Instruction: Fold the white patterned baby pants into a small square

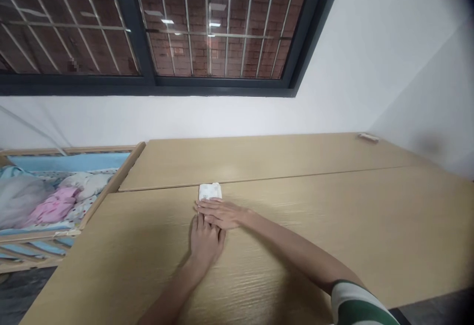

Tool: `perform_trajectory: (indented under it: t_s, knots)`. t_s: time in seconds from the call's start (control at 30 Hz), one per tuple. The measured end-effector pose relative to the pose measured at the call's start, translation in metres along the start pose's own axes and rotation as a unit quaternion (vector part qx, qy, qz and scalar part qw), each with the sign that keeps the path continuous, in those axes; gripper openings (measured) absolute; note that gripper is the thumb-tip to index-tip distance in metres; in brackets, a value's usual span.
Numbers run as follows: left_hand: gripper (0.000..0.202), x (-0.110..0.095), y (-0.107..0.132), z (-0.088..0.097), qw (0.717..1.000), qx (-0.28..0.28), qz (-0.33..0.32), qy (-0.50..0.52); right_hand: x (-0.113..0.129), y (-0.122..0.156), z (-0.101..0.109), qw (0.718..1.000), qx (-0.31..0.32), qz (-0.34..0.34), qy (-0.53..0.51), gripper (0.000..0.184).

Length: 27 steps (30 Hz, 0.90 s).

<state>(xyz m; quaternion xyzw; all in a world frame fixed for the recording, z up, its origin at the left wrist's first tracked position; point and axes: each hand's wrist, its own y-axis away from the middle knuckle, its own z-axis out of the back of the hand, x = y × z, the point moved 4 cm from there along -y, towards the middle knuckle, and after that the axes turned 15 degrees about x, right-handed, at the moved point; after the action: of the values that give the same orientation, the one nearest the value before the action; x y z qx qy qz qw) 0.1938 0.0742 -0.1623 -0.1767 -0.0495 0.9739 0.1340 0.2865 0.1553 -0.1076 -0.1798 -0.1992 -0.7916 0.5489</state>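
On the big wooden desk (333,216), the right hand (222,214) lies flat, its grip stretched out, across the left hand (205,241), whose grip I can't tell. A small white cloth (210,191) pokes out past them.

The counter (314,206) looks like pale wood, smooth with a fine grain and a soft sheen. On it, the white sheet (210,191) looks matt and soft, paper or cloth. Left of the counter, the crib rail (113,185) is smooth wood beside crumpled pink cloth (57,205). Above the counter, shiny metal bars (187,23) front rough brick; the white wall (222,117) is matt.
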Motion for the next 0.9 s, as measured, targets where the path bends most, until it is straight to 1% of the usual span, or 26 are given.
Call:
perform_trajectory:
  t_s: [0.07, 0.17, 0.23, 0.33, 0.43, 0.5, 0.57, 0.6, 0.63, 0.67, 0.73, 0.8, 0.87, 0.9]
  knots:
    - [0.057, 0.002, -0.001, 0.0, 1.0, 0.004, 0.011, 0.01, -0.019, 0.0, 0.001, 1.0, -0.004, -0.019, 0.005, 0.051]
    - [0.065, 0.003, -0.001, 0.0, 1.0, 0.004, 0.015, 0.012, -0.05, -0.003, 0.015, 0.999, -0.024, -0.042, 0.022, 0.053]
    - [0.065, 0.002, -0.001, -0.001, 1.0, -0.001, 0.013, 0.008, -0.064, -0.006, 0.024, 0.997, -0.037, -0.055, 0.027, 0.054]
    - [0.062, 0.002, -0.003, 0.002, 1.0, -0.013, 0.009, 0.004, -0.075, -0.009, 0.027, 0.995, -0.053, -0.075, 0.028, 0.056]
    - [0.049, 0.01, -0.01, 0.015, 1.0, -0.017, 0.004, 0.014, -0.081, -0.008, 0.019, 0.992, -0.076, -0.101, 0.004, 0.063]
    - [0.038, 0.025, -0.018, 0.029, 0.999, -0.01, 0.03, 0.03, -0.084, -0.004, 0.015, 0.982, -0.132, -0.127, -0.037, 0.071]
    - [0.033, 0.045, -0.027, 0.041, 0.995, 0.008, 0.097, 0.032, -0.085, 0.003, 0.013, 0.96, -0.223, -0.147, -0.084, 0.076]
    - [0.032, 0.054, -0.031, 0.045, 0.991, 0.02, 0.132, 0.025, -0.085, 0.005, 0.013, 0.947, -0.266, -0.152, -0.103, 0.075]
    - [0.033, 0.061, -0.035, 0.049, 0.986, 0.033, 0.161, 0.018, -0.084, 0.007, 0.012, 0.936, -0.294, -0.154, -0.114, 0.071]
    - [0.034, 0.066, -0.039, 0.05, 0.983, 0.047, 0.178, 0.012, -0.082, 0.007, 0.012, 0.932, -0.305, -0.157, -0.12, 0.065]
    - [0.035, 0.068, -0.047, 0.051, 0.981, 0.077, 0.178, 0.014, -0.076, 0.003, 0.013, 0.935, -0.283, -0.18, -0.118, 0.052]
    - [0.03, 0.064, -0.054, 0.051, 0.98, 0.114, 0.163, 0.024, -0.069, -0.002, 0.015, 0.935, -0.237, -0.236, -0.114, 0.042]
    - [0.024, 0.059, -0.055, 0.054, 0.978, 0.148, 0.145, 0.039, -0.059, -0.006, 0.018, 0.928, -0.197, -0.295, -0.114, 0.036]
    - [0.022, 0.058, -0.052, 0.058, 0.976, 0.162, 0.139, 0.046, -0.051, -0.007, 0.019, 0.926, -0.18, -0.311, -0.114, 0.033]
